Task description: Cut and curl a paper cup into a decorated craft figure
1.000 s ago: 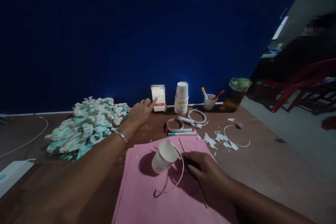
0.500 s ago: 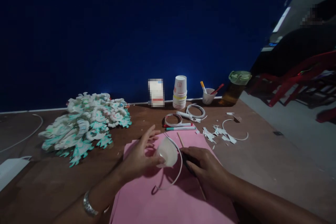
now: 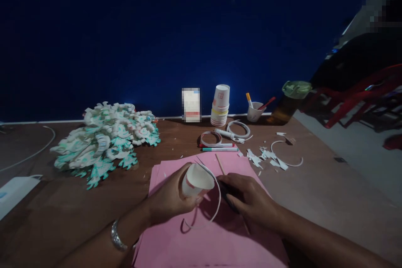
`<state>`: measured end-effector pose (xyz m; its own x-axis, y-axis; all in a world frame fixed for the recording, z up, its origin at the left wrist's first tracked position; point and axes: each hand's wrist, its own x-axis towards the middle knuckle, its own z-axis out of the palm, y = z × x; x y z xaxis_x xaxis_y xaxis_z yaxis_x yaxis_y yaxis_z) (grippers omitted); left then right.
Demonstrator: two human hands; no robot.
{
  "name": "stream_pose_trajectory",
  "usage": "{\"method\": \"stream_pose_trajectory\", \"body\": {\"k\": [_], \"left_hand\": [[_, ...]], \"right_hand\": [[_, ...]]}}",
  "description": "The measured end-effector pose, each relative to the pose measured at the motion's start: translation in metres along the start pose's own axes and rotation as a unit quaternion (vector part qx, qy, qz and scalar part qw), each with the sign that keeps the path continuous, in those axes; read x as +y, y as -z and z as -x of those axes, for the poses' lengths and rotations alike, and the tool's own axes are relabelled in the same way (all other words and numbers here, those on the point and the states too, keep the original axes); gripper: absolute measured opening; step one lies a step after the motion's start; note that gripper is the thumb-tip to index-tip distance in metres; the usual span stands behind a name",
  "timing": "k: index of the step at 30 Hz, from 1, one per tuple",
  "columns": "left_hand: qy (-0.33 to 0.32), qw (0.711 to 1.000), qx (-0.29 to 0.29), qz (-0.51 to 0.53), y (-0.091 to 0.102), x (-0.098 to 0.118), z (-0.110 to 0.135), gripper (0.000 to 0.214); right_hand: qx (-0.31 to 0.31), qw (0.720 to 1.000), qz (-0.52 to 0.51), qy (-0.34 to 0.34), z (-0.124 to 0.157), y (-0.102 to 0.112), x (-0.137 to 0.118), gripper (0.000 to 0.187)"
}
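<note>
My left hand (image 3: 171, 199) is wrapped round a white paper cup (image 3: 196, 179) held on its side over a stack of pink paper sheets (image 3: 201, 238). A thin white paper strip (image 3: 216, 201) curls from the cup's rim down onto the pink paper. My right hand (image 3: 251, 201) rests just right of the cup, fingers closed on a dark tool, with a thin wooden stick (image 3: 220, 164) running under it. A bracelet sits on my left wrist.
A heap of white and teal paper cut-outs (image 3: 106, 142) lies at the left. Along the blue wall stand a phone (image 3: 191, 104), stacked paper cups (image 3: 220, 104) and a cup of pens (image 3: 254, 112). Markers (image 3: 218, 147), paper rings and scraps (image 3: 270, 159) lie behind the pink sheets. Red chairs (image 3: 361, 96) stand at the right.
My left hand drew back from the phone by the wall and closed round the paper cup on the pink paper. My right hand stayed beside the cup.
</note>
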<state>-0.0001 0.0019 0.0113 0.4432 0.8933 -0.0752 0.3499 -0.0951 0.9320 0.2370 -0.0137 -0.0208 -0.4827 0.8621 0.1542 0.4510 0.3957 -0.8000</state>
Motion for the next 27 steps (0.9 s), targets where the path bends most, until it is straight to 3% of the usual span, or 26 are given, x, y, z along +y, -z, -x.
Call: {"method": "stream_pose_trajectory", "body": {"k": [13, 19, 27], "left_hand": [[0.075, 0.993, -0.041, 0.085, 0.010, -0.016, -0.001, 0.042], [0.075, 0.989, -0.032, 0.121, 0.011, -0.010, 0.000, 0.039], [0.054, 0.988, -0.068, 0.125, 0.012, -0.013, 0.000, 0.036]], "right_hand": [[-0.041, 0.997, -0.067, -0.012, 0.003, 0.001, -0.008, 0.019], [-0.041, 0.997, -0.056, -0.020, 0.003, 0.000, -0.008, 0.019], [-0.048, 0.997, -0.055, -0.012, 0.002, -0.001, -0.008, 0.023]]}}
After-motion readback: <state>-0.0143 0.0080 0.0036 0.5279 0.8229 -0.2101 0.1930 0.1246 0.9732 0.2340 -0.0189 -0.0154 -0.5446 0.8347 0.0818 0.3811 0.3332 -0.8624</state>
